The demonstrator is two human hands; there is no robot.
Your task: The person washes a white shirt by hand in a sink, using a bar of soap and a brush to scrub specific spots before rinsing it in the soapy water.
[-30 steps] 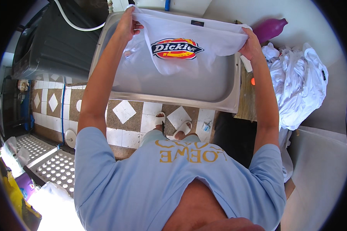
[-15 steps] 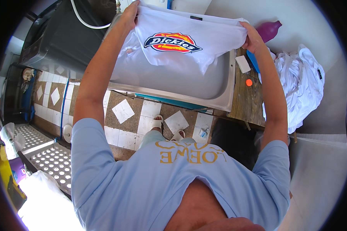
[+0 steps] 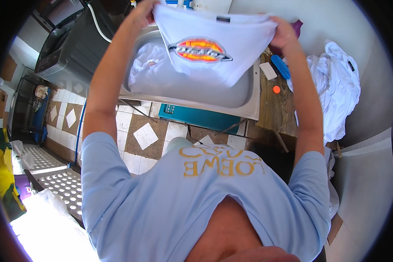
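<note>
Stretched wide between my two hands is a white T-shirt (image 3: 231, 39) with an orange, red and dark printed emblem, smeared by motion. My left hand (image 3: 145, 14) is closed on its upper left edge, and my right hand (image 3: 285, 35) grips the upper right edge. The shirt hangs over a metal sink (image 3: 254, 98) with cloudy greyish water (image 3: 196, 94) in it. More white cloth (image 3: 146, 67) lies bunched in the water at the sink's left end. Whether the shirt's lowest edge touches the water, I cannot tell.
Right of the sink, a wooden board (image 3: 275, 111) bears a white block (image 3: 268, 71), a blue brush-like object (image 3: 280, 66) and an orange cap (image 3: 276, 89). White clothes (image 3: 336, 96) are heaped beyond. A dark washing machine (image 3: 70, 56) stands left; a teal object (image 3: 201, 118) sits under the sink.
The shirt has swung and spread flatter between my hands, its emblem now blurred. My view has shifted, baring more of the cloth in the sink and the teal object below. Both grips stay.
</note>
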